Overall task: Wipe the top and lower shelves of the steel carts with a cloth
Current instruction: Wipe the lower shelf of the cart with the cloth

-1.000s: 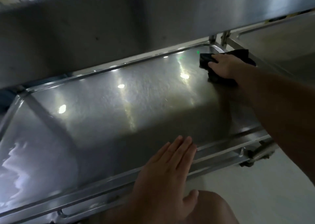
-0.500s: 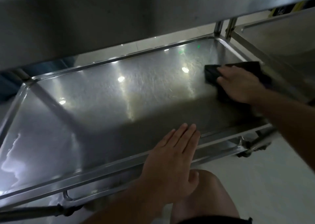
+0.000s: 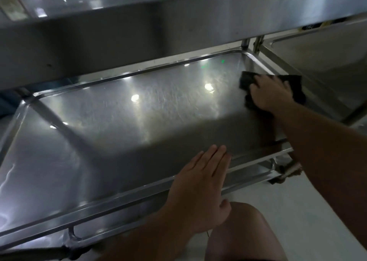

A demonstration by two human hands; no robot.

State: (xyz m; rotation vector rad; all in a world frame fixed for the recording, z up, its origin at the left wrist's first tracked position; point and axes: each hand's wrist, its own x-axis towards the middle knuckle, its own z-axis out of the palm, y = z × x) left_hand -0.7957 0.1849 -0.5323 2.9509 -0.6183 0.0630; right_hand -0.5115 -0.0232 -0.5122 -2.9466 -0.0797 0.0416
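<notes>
Right hand (image 3: 271,94) lies flat on a black cloth (image 3: 296,86), palm down, fingers spread over it, pressing it against the lower shelf (image 3: 119,125) at the far right corner, near the right rim. Cloth edges stick out past the fingers on the left and right; whether the fingers curl into the fabric is hard to tell, they look mostly straight. Left hand (image 3: 200,183) released, flat, fingers straight and together, resting on the shelf's near rim with fingertips over the shelf surface, holding nothing. Top shelf (image 3: 178,12) overhangs above, seen from below its edge. A second steel cart (image 3: 317,48) stands just beside on the right. Bare knee (image 3: 242,231) at bottom, over a pale floor (image 3: 307,211). Light spots reflect on the steel.
</notes>
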